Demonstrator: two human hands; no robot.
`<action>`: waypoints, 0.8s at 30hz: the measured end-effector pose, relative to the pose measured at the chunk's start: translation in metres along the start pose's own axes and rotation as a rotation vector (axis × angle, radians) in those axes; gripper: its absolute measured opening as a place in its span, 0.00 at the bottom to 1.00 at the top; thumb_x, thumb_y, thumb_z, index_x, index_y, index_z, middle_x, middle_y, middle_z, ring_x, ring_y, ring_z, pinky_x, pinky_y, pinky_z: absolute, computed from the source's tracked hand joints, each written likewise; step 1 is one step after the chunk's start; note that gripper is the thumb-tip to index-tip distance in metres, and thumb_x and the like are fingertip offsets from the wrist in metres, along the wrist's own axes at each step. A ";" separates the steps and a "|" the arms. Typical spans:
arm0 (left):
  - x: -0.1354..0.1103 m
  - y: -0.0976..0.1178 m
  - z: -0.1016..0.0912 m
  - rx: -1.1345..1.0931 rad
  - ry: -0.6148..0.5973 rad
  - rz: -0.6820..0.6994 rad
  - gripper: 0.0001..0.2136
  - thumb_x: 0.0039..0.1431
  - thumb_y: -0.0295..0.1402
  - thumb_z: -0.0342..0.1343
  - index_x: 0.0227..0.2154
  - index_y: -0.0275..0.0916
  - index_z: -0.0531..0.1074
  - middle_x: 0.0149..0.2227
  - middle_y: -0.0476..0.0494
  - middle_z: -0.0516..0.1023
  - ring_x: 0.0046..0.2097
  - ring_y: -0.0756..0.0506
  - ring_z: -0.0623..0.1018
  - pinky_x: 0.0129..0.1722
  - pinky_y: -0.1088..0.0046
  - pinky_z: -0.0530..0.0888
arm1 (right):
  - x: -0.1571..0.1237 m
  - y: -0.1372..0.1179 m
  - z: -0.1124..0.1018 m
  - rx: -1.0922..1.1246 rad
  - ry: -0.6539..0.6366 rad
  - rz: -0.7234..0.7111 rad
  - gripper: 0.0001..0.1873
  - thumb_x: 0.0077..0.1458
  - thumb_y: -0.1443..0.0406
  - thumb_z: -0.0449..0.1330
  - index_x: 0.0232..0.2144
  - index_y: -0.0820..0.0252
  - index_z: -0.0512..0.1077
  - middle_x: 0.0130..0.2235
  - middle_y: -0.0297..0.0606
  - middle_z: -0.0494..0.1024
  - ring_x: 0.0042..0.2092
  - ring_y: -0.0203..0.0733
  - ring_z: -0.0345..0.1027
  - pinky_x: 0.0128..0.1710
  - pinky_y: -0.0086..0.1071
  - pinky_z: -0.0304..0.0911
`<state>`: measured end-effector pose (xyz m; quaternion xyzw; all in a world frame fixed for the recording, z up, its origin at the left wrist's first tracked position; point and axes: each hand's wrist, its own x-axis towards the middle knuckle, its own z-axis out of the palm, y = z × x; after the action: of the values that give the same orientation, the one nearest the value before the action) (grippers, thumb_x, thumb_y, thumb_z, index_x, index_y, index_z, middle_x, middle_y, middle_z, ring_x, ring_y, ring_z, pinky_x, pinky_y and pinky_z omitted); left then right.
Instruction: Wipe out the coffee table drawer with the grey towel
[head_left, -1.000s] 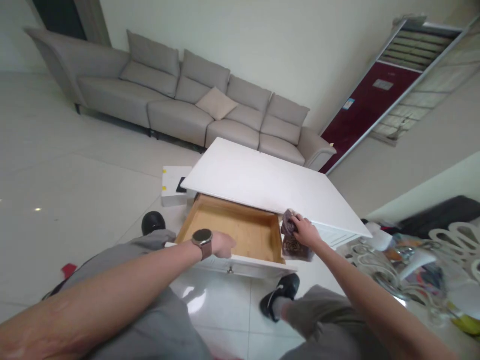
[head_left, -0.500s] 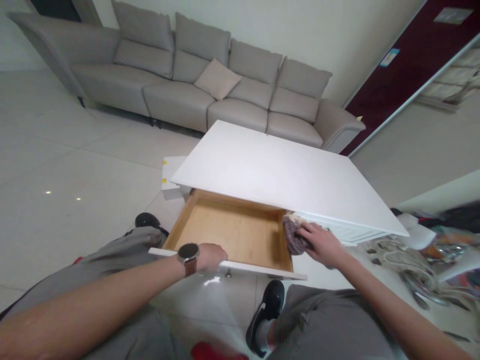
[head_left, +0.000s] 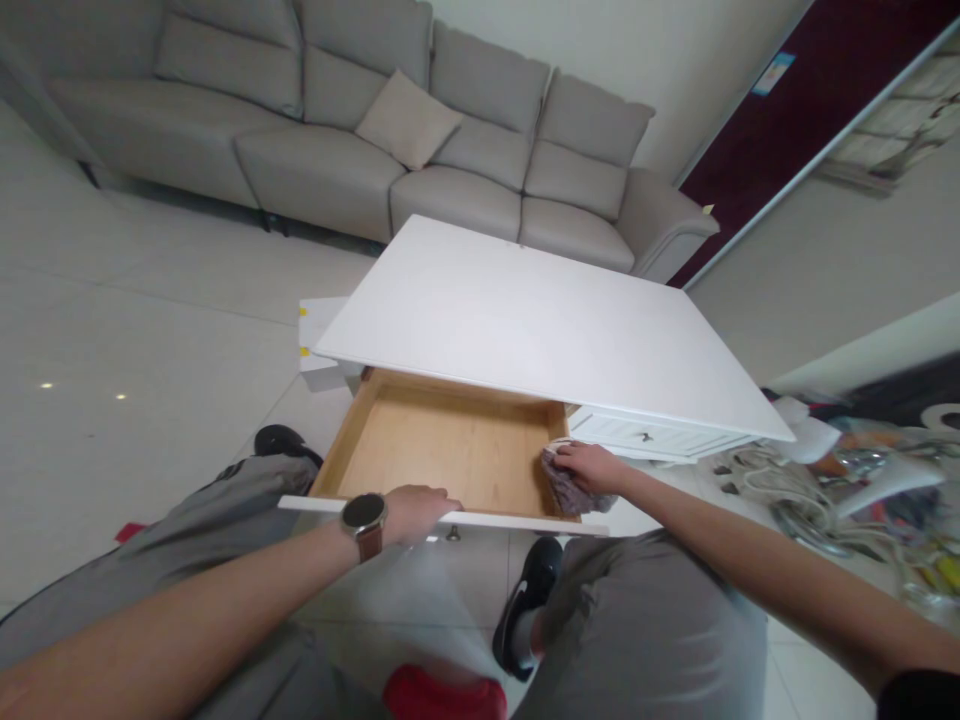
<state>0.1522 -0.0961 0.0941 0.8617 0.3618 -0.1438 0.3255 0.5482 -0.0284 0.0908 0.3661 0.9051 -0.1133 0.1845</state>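
A white-fronted wooden drawer (head_left: 450, 440) is pulled out from the white table (head_left: 540, 310), its pale wood inside showing. My left hand (head_left: 420, 510), below a wristwatch, is closed over the top edge of the drawer front, beside a small metal knob (head_left: 453, 534). In my right hand (head_left: 591, 467) is a bunched purplish-grey cloth (head_left: 570, 492). The cloth is draped over the drawer's right side wall, close to the front corner, with the fingers pressing it there. Part of the cloth is hidden by the hand.
Behind the table stands a long grey sofa (head_left: 322, 160) with a beige cushion (head_left: 409, 118). A white box (head_left: 322, 318) sits left of the table. A closed drawer (head_left: 646, 434) is to the right. Cables and bags (head_left: 847, 480) clutter the right floor; a red object (head_left: 446, 694) lies below.
My right hand has slid the cloth along the drawer's side wall toward the front, uncovering the neighbouring drawer's knob. My left hand stays at the drawer front. The view has shifted slightly.
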 end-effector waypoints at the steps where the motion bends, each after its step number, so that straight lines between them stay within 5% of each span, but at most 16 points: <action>1: 0.000 0.000 0.001 0.009 -0.004 -0.005 0.17 0.63 0.32 0.51 0.53 0.50 0.76 0.47 0.40 0.80 0.48 0.38 0.81 0.46 0.64 0.75 | 0.003 -0.005 -0.001 -0.009 0.012 0.008 0.20 0.54 0.71 0.56 0.48 0.54 0.74 0.50 0.43 0.76 0.53 0.50 0.66 0.49 0.40 0.63; 7: -0.004 0.001 0.002 0.044 0.002 -0.018 0.19 0.64 0.30 0.49 0.54 0.49 0.74 0.49 0.41 0.80 0.50 0.39 0.80 0.46 0.64 0.75 | 0.020 -0.033 0.000 -0.045 0.038 0.002 0.18 0.59 0.65 0.57 0.52 0.56 0.75 0.56 0.47 0.73 0.57 0.53 0.64 0.57 0.47 0.60; 13: -0.007 0.005 -0.002 0.039 -0.007 -0.028 0.16 0.64 0.31 0.49 0.52 0.48 0.75 0.48 0.41 0.80 0.49 0.40 0.80 0.45 0.66 0.74 | 0.030 -0.044 0.015 -0.161 -0.211 0.108 0.37 0.39 0.54 0.73 0.54 0.49 0.77 0.60 0.49 0.72 0.65 0.74 0.53 0.60 0.73 0.43; 19: -0.004 0.002 0.000 0.010 -0.006 -0.003 0.15 0.65 0.37 0.50 0.51 0.49 0.76 0.47 0.41 0.80 0.49 0.39 0.80 0.45 0.65 0.74 | 0.068 -0.031 0.007 -0.238 -0.122 0.272 0.19 0.51 0.66 0.65 0.47 0.56 0.81 0.56 0.55 0.75 0.60 0.68 0.59 0.58 0.69 0.51; 24: -0.003 0.003 -0.003 0.015 -0.051 0.001 0.17 0.65 0.40 0.50 0.53 0.49 0.75 0.49 0.39 0.80 0.51 0.36 0.80 0.47 0.61 0.75 | 0.092 -0.009 -0.012 -0.263 0.007 0.417 0.23 0.64 0.73 0.48 0.55 0.62 0.76 0.59 0.61 0.73 0.60 0.62 0.59 0.56 0.65 0.54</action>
<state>0.1528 -0.0973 0.0987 0.8602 0.3521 -0.1681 0.3283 0.4775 0.0266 0.0639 0.5181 0.8176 0.0471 0.2468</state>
